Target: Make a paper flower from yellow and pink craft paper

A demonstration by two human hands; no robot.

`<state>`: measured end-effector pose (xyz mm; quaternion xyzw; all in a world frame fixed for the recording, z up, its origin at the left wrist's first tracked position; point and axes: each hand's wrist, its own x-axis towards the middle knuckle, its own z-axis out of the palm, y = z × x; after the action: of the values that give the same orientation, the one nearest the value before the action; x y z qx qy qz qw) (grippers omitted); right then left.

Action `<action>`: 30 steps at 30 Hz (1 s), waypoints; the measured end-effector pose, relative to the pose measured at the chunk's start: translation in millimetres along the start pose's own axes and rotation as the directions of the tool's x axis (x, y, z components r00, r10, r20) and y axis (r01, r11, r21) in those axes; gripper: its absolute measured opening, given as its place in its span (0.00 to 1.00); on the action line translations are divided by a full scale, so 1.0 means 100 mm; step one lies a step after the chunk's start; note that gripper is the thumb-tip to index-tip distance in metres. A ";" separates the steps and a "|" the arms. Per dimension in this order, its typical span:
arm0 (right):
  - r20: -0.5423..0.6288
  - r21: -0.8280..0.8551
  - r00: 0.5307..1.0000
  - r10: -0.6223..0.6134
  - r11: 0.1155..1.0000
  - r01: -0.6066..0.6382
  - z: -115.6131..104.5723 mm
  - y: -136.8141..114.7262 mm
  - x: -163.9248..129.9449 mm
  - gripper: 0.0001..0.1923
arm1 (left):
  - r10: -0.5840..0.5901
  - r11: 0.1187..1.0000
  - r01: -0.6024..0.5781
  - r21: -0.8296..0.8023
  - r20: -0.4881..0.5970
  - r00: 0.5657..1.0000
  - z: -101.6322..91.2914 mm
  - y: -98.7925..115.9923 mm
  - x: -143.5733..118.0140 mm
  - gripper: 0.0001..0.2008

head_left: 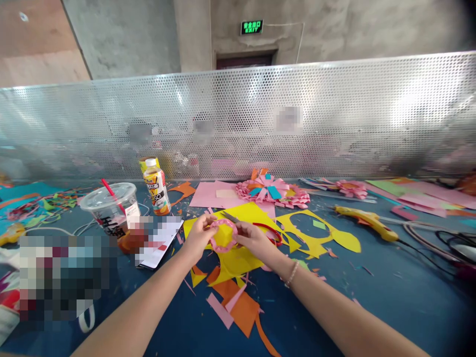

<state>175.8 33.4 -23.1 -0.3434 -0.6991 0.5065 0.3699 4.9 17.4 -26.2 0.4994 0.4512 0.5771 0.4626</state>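
Observation:
My left hand (199, 233) and my right hand (255, 238) both grip a small paper piece (223, 235), a yellow centre ringed with pink folded paper, held just above the blue table. Under it lie yellow paper sheets (238, 260) with shapes cut out. Scissors with red handles (269, 233) lie on the yellow paper just beyond my right hand, their blades partly hidden by my fingers.
A plastic cup with a red straw (111, 208) and a juice bottle (156, 188) stand at the left. Finished pink paper flowers (271, 191) lie behind. A yellow glue gun (366, 220) rests at the right. Orange and pink scraps (238, 307) lie between my arms. A perforated metal screen (241, 119) bounds the back.

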 end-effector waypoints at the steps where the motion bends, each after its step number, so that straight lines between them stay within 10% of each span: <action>1: 0.015 0.030 1.000 0.007 1.000 -0.007 -0.01 0.00 0.00 0.09 | -0.011 1.000 0.011 -0.009 0.003 1.000 0.00 0.01 0.00 0.12; 15: -0.183 0.154 0.981 0.067 0.987 -0.039 -0.09 -0.01 0.05 0.16 | -0.166 0.983 0.174 -0.062 0.121 0.979 0.04 0.12 -0.09 0.17; 30: 0.188 0.666 0.969 0.162 0.704 -0.247 -0.09 -0.19 -0.09 0.14 | -0.177 0.876 0.304 -0.375 0.336 0.925 0.01 0.19 -0.16 0.14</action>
<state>186.3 25.2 -4.7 -0.2283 -0.4409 0.7849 0.3708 5.3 -1.9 -10.3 0.4069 0.3024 0.5179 0.6891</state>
